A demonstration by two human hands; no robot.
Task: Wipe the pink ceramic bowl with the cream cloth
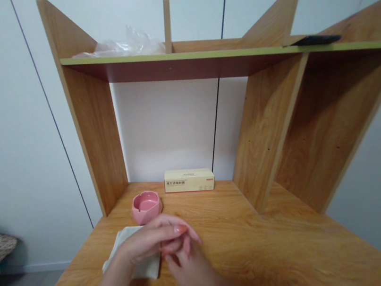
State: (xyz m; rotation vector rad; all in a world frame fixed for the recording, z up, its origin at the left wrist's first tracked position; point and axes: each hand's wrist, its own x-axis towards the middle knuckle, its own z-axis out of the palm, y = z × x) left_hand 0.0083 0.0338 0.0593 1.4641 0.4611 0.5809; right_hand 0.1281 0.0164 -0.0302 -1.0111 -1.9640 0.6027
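Fingers of the left hand [159,236] bend loosely over the right hand [191,263], gripping nothing visible; the right's are too hidden to tell. Just below the left hand, matte cloth [147,268] lies folded already, near the left edge of the grainy wooden desk [282,253]. Beyond sit a faceted pink dish [147,216] and, by the back edge, a closed oblong carton [190,184], both untouched.

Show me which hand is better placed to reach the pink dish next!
Probably the left hand: in this view it is nearest the pink dish. The right hand is lower and farther right, with the left between it and the dish.
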